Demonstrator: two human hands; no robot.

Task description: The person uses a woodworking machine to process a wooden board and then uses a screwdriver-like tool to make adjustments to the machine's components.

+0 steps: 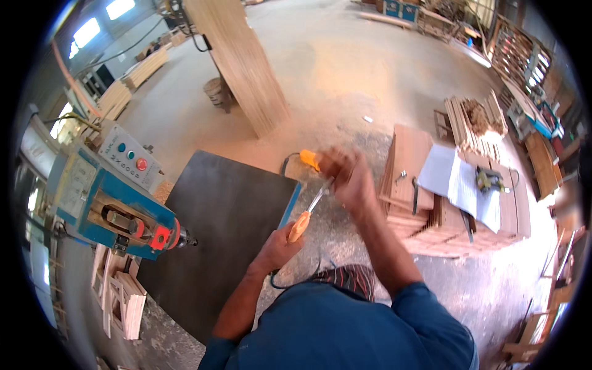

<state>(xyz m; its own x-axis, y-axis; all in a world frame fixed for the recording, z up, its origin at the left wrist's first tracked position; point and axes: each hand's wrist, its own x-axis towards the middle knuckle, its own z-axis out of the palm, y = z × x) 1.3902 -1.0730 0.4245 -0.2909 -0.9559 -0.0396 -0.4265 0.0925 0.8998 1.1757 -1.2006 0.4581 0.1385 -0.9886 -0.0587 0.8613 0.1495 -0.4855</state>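
My left hand (pixel 279 250) is wrapped round the orange handle of a hand tool (pixel 301 226). The tool has a bright metal shank pointing up and away; I cannot make out whether it is a chisel or a screwdriver. My right hand (pixel 346 176) is at the far end of that shank, its fingers smeared by motion, so its grip is unclear. Just left of the right hand appears a yellow-orange object (pixel 309 160) with a dark cable. To the left of both hands lies a dark flat machine table (pixel 228 203), with a drill chuck (pixel 190 241) above it.
The blue boring machine (pixel 132 216) carries a control panel with buttons (pixel 131 157). At right, a stack of brown boards (pixel 404 160) bears papers (pixel 453 176), a bolt and a small tool (pixel 490 179). A tall wooden panel (pixel 240 61) and a bucket (pixel 214 91) stand ahead.
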